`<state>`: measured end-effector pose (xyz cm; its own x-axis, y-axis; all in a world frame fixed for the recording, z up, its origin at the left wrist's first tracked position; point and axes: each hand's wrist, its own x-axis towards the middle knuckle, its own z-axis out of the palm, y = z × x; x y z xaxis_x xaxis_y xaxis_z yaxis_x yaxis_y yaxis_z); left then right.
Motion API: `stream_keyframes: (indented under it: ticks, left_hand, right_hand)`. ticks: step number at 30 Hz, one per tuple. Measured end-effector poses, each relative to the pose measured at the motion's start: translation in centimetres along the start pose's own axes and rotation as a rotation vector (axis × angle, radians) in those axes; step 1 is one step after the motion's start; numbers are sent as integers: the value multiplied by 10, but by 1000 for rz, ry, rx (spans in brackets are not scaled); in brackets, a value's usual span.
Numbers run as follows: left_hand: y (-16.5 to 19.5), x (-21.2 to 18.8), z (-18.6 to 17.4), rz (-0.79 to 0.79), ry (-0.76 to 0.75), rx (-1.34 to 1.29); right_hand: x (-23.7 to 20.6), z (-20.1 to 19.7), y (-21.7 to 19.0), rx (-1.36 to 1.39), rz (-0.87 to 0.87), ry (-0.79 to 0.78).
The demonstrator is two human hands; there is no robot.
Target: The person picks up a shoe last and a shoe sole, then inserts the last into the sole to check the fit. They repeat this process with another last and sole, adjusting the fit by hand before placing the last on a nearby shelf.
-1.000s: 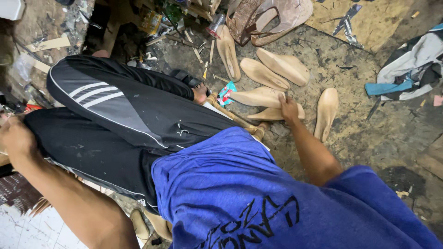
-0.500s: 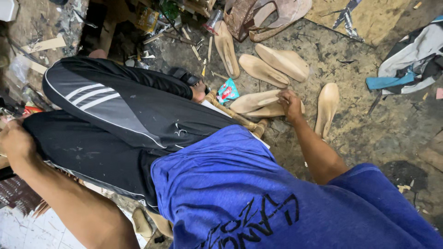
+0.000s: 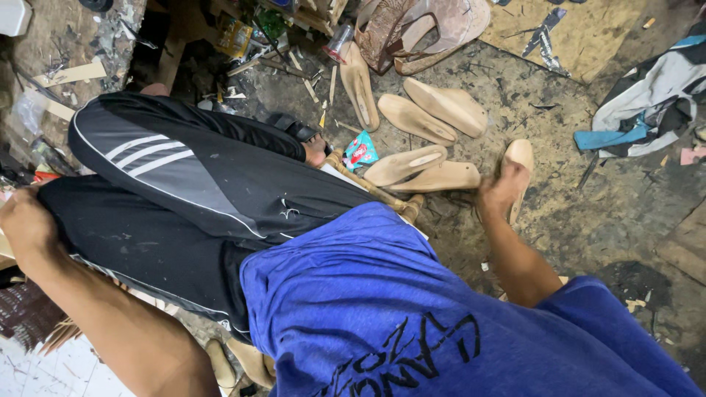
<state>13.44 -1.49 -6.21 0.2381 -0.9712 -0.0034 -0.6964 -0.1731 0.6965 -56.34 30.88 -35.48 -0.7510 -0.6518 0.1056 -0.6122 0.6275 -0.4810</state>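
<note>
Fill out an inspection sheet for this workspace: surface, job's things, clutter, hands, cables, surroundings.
Surface: dirt floor, dusty, strewn with scraps.
Job's things: wooden shoe lasts; one last under the right hand, two lasts beside it, three lasts further out.
Clutter: small teal packet, wood offcuts, crumpled cloth.
Hands: right hand closed on the last; left hand rests on the black trousers.
Cables: nothing seen.
Surroundings: board at top right, brown sandals at top.
</note>
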Motion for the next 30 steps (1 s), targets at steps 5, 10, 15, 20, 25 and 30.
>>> stream_keyframes:
  ticks: [5,10,15,20,25,30]
  left_hand:
    - [1,-1,1,48,56,96]
    - [2,1,3,42,39,156]
    - [3,3,8,25,48,104]
    - [7,3,12,8,27,90]
    - [8,0,11,-15,10,207]
    - [9,-3,11,-57,64,151]
  right_hand:
    - [-4,-22,27,-249,619,-92]
    - [-10,-37,34,120,772,-451]
    - [-5,-16,16,-233,436,-186]
    - [2,-19,29,57,498,-138]
    - [-2,-35,42,61,449,-372]
    - [-18,-19,6,-244,33,-225]
